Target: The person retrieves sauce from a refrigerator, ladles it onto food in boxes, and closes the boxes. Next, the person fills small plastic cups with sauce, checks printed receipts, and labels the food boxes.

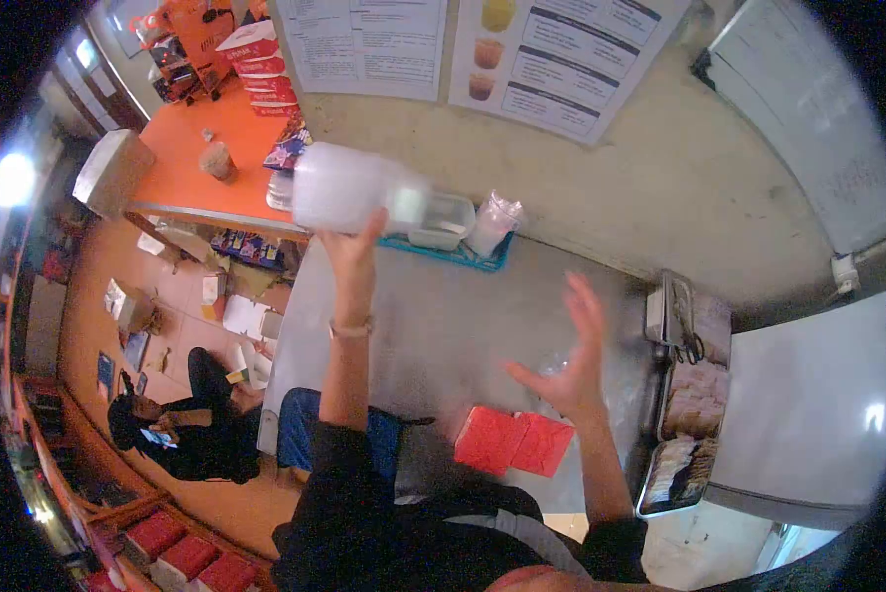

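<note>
Two hands (349, 259) (573, 380) apart; white container (340, 187) in left.

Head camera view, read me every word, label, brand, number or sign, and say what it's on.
No text reads clearly enough to quote.
Left wall sheet: lines of print, too small.
Right wall sheet: print beside drink pictures, too small and blurred.
Stacked red-and-white boxes: white lettering, too blurred.
Orange bag: dark print, too blurred.
White item at the left hand: motion-blurred, nothing readable.
</note>
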Demonstrator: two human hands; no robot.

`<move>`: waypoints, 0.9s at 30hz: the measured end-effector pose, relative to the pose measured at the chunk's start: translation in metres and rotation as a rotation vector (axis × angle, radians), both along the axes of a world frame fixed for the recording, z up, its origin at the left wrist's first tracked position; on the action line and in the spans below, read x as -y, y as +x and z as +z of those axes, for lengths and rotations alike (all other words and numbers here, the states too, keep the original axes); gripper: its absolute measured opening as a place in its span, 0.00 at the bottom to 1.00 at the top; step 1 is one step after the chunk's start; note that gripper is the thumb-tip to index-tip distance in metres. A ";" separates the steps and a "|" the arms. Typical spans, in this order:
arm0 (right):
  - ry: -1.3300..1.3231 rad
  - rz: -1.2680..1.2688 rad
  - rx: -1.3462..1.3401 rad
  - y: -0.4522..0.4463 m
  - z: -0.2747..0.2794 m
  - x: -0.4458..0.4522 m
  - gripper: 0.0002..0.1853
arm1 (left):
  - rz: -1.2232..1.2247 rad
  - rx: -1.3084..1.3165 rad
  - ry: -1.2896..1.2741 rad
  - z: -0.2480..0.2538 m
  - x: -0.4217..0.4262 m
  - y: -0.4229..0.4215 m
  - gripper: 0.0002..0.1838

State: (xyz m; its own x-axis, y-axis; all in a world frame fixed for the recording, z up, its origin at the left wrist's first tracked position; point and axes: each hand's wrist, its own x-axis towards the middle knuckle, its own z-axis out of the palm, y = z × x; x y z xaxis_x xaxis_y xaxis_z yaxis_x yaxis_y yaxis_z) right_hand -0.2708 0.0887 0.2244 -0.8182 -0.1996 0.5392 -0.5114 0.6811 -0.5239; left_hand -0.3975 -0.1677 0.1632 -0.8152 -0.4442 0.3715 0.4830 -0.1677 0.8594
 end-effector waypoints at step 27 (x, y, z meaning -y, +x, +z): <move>-0.074 0.147 -0.310 -0.034 0.025 0.072 0.46 | -0.128 0.047 -0.029 0.069 -0.045 0.100 0.38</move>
State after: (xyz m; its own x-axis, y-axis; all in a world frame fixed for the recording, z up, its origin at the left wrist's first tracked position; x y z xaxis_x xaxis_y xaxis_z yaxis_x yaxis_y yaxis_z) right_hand -0.3051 0.0170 0.2495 -0.5787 -0.2545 0.7748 -0.7437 0.5546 -0.3733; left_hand -0.2978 -0.1228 0.2327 -0.8815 -0.3247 0.3428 0.4183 -0.2004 0.8859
